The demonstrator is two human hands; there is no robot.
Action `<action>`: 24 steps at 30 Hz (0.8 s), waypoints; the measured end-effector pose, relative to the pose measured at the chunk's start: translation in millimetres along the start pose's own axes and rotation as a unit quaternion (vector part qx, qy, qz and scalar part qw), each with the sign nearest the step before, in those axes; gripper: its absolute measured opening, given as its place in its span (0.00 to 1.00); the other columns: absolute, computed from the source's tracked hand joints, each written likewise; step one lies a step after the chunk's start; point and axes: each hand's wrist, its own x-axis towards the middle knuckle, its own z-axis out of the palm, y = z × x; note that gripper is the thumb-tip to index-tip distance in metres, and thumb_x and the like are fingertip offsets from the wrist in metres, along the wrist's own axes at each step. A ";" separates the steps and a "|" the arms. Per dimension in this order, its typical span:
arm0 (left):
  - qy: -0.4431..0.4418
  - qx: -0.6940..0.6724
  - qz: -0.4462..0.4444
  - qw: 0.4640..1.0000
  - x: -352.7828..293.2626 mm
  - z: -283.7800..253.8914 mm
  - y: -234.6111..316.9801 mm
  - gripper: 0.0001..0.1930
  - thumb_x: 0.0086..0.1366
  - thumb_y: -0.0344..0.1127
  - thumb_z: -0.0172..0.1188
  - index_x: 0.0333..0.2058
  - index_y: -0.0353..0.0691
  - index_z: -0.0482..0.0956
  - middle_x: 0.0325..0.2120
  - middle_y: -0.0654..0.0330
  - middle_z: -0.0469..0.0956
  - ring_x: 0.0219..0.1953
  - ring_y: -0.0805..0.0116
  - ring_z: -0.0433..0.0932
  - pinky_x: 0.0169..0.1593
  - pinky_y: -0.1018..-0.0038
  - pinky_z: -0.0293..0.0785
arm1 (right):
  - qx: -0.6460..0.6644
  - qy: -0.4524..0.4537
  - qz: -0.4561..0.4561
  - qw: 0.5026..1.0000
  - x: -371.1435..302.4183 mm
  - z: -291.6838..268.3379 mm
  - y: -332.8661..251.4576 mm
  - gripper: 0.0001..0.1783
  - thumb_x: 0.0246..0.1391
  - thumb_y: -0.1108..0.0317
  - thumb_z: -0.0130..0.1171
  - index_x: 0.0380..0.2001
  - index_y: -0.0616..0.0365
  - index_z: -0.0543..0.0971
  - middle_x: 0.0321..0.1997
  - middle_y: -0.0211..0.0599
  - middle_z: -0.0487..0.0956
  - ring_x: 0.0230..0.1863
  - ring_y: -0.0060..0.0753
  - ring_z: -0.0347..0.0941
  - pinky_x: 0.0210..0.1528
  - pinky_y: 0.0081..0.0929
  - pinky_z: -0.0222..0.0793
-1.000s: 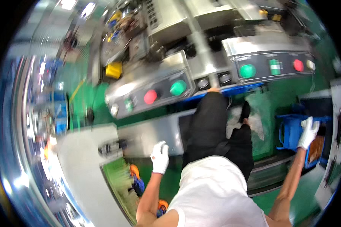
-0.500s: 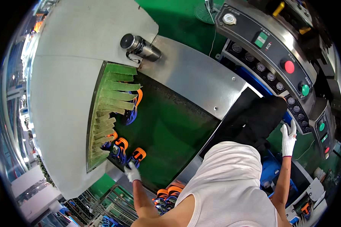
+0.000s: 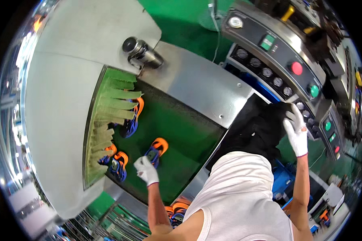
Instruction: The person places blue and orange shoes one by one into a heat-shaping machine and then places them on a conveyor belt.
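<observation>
My left hand (image 3: 147, 172), in a white glove, is over the green belt. Its fingers are closed at the blue end of a blue and orange sports shoe (image 3: 155, 150), whose orange heel points away from me. Part of that shoe is hidden behind the fingers. To the left, another shoe (image 3: 119, 165) lies by the green strip curtain (image 3: 108, 108), and more shoes are partly under the strips. My right hand (image 3: 297, 134), also white-gloved, is raised with its fingers apart, beside my black-clad leg and near the machine's gauges. It holds nothing.
A machine with a control panel (image 3: 265, 24) of buttons and gauges stands at the right. A steel thermos (image 3: 143, 53) rests at the metal ledge (image 3: 189, 76) beyond the belt. Several orange-heeled shoes (image 3: 180, 209) are close to my left side. The pale tunnel housing (image 3: 60, 100) fills the left.
My left hand and the shoe have moved right, away from the shoes near the curtain. My right hand has come up a little and inward. The whole view has shifted slightly.
</observation>
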 end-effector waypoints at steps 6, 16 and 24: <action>-0.167 0.000 0.219 0.961 5.1 56.8 124.6 0.13 0.70 0.38 0.63 0.46 0.33 0.80 0.44 0.47 0.76 0.43 0.47 0.81 0.50 0.57 0.78 | 0.041 -0.137 -0.129 0.981 -14.2 46.7 -82.5 0.41 0.57 0.64 0.72 0.70 0.64 0.67 0.71 0.58 0.70 0.67 0.51 0.75 0.63 0.44 0.77; -0.350 -0.243 0.728 0.536 -170.3 53.7 461.2 0.10 0.63 0.27 0.67 0.43 0.37 0.83 0.39 0.47 0.83 0.42 0.49 0.84 0.47 0.61 0.81 | -0.188 0.085 -0.137 0.969 -18.4 -19.9 -108.2 0.19 0.54 0.59 0.64 0.45 0.57 0.78 0.39 0.46 0.83 0.41 0.52 0.82 0.44 0.43 0.78; -0.330 -0.257 0.870 0.261 -361.5 33.1 602.4 0.32 0.59 0.30 0.73 0.62 0.33 0.73 0.60 0.39 0.72 0.64 0.37 0.71 0.67 0.53 0.69 | 0.299 0.255 0.205 0.896 -159.9 -137.7 -16.1 0.34 0.53 0.51 0.75 0.55 0.64 0.79 0.35 0.35 0.85 0.33 0.29 0.80 0.41 0.35 0.79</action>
